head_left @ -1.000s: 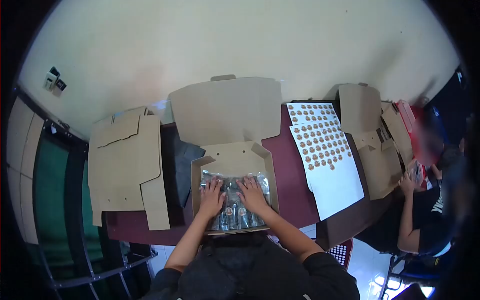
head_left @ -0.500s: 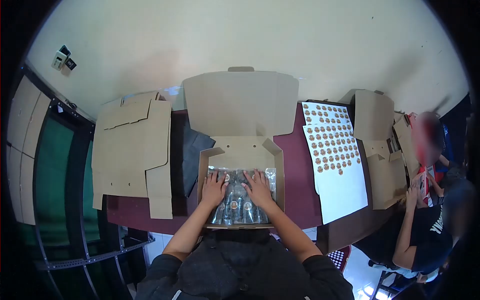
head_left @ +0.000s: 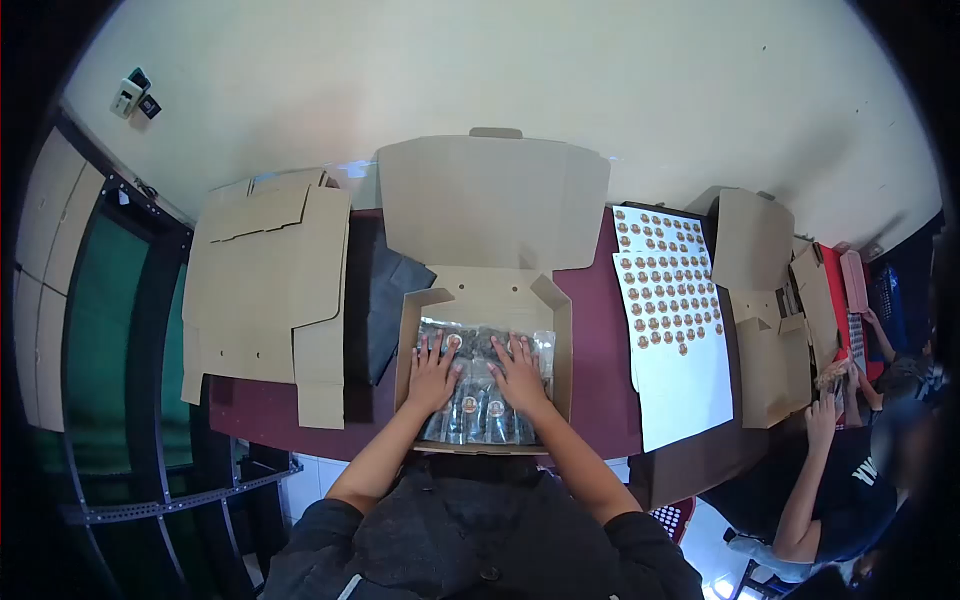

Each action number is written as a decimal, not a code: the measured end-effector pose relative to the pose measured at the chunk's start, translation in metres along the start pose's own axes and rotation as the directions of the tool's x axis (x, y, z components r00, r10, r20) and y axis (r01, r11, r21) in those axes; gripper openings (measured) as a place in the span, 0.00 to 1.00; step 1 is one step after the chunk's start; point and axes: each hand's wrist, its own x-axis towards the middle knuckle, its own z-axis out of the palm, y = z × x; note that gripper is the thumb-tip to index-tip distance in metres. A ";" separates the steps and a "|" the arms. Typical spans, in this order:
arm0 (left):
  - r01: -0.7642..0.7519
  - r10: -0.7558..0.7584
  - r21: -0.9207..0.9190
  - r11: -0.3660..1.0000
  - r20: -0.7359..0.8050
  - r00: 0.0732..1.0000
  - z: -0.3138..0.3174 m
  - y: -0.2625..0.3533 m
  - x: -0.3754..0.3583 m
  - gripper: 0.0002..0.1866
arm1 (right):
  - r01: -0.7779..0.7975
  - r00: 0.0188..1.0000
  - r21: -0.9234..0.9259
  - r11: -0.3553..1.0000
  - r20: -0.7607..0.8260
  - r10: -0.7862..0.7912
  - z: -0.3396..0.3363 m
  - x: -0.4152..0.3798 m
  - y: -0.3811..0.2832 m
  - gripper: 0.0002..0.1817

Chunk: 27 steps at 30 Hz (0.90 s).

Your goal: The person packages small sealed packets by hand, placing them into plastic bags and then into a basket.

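- Cardboard walls framed the open box (head_left: 562,365), which stood on the maroon table (head_left: 600,360), its near edge close against the person's dark clothing (head_left: 480,530), so room on that side looked tight.
- Its lid (head_left: 490,200) stood raised on the far side, the tabbed edge uppermost; I couldn't tell whether it touched the pale wall behind.
- Clear plastic packets (head_left: 482,427) with dark contents and round stickers lay inside the box, spanning most of its width.
- The left hand (head_left: 432,380) rested palm down on the packets, fingers spread and grasping nothing, near the box's left wall.
- The right hand (head_left: 520,380) lay flat on them too, fingers loose and parted, with a gap between the two thumbs and a strip of shiny plastic showing between it and the right wall.
- To the left, a dark sheet (head_left: 393,300) filled much of the space between the box and the flat cardboard stack (head_left: 270,270).
- To the right, a wider band of maroon surface separated the box from white sticker sheets (head_left: 686,395); farther right stood a smaller open box (head_left: 772,380), near another person (head_left: 850,525).
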 end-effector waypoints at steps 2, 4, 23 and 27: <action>0.016 -0.016 -0.018 1.000 -0.006 1.000 -0.004 0.006 -0.001 0.30 | 0.016 1.000 0.013 1.000 0.000 -0.016 0.001 0.003 0.003 0.29; 0.033 -0.033 -0.035 0.999 -0.011 0.999 -0.015 0.011 -0.005 0.30 | 0.035 0.999 0.011 0.999 -0.042 -0.034 -0.002 0.001 0.002 0.30; 0.120 -0.123 0.139 0.983 0.011 0.992 -0.036 0.020 -0.037 0.42 | 0.219 0.970 -0.186 0.958 0.149 -0.193 -0.005 -0.035 0.002 0.29; 0.147 -0.142 0.147 0.978 -0.044 0.989 -0.031 0.017 -0.041 0.39 | 0.143 0.988 -0.180 0.973 0.085 -0.130 -0.006 -0.041 0.002 0.25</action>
